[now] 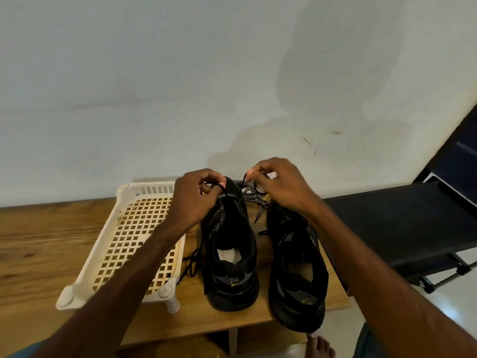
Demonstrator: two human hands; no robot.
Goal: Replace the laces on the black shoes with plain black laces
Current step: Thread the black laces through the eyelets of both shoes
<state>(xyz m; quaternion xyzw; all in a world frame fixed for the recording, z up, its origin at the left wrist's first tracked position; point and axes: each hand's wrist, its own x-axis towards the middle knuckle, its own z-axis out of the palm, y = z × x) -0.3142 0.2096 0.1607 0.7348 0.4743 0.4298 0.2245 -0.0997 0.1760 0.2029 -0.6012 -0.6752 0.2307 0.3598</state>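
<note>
**Spotter:** Black plain lace (pixel 224 194) is what your left hand (pixel 196 195) pinches, thumb against curled fingers, right at the tongue top of the left shoe (pixel 247 244).

**You:** And my right hand?

**Spotter:** Your right hand (pixel 276 184) is curled in a pinch too, just above that tongue. It looks like the other end of the same lace, though the strand there is too thin for me to be sure.

**You:** How far along am I?

**Spotter:** Midway at best, I judge. The speckled laces (pixel 254 196), black and white, lie loose on the wooden table (pixel 38 241) between the far ends of the two shoes, so at least one old lace is out. Your hands hide where the new one enters the left shoe. A black strand (pixel 191 264) trails from that shoe's side toward the white plastic tray (pixel 124 192).

**You:** The right shoe?

**Spotter:** The right shoe (pixel 296 267) stands just beside the left one, heel toward you. Dark lacing shows under your wrist, but I cannot tell whether it is plain. Left to do, as I see it: finish and tie the left shoe, then check the right.
</note>
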